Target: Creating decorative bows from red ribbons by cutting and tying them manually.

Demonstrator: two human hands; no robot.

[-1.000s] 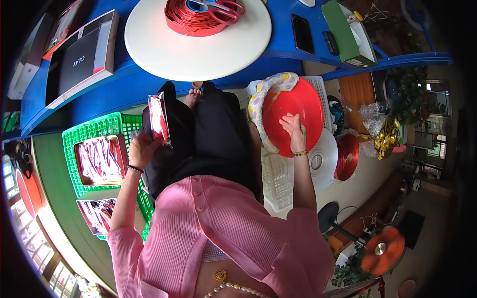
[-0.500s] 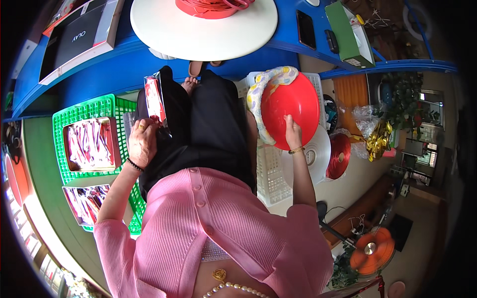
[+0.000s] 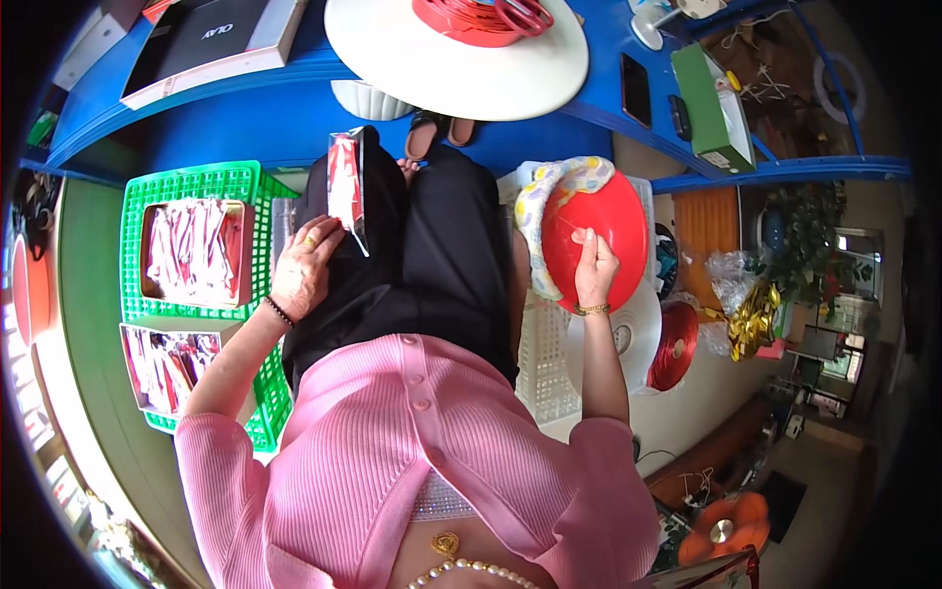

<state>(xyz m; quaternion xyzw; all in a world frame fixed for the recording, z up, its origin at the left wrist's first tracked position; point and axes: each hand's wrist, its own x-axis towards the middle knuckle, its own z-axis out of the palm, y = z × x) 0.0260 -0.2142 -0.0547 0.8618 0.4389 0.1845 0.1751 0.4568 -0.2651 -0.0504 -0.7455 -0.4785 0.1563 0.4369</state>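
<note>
On my left thigh lies a slim clear plastic packet point(image 3: 345, 182) with red and white contents. The fingers of my left hand point(image 3: 304, 265) are closed at its lower end. My right hand point(image 3: 595, 267) is over the red bowl point(image 3: 623, 221), its thumb and fingers pinched together. Whatever is between those fingertips is too small to make out. A pale cloth with yellow and purple spots point(image 3: 535, 196) drapes over the bowl's left rim. Left of me, a green plastic crate point(image 3: 186, 185) carries an open box of red and white strips point(image 3: 196, 253) and a second box point(image 3: 172, 363) filled likewise.
Ahead is a blue table point(image 3: 324, 69) with a round white board point(image 3: 461, 79), red-handled scissors point(image 3: 525, 15), a phone point(image 3: 635, 88), a green box point(image 3: 706, 113) and a black flat box point(image 3: 211, 44). To my right are a white crate point(image 3: 545, 363), ribbon spools point(image 3: 675, 344) and an orange fan point(image 3: 724, 535).
The whole view has shifted and turned slightly. My right hand has lifted a little from the bowl's inside, its fingers now drawn into a pinch. My left hand stays at the packet's lower end.
</note>
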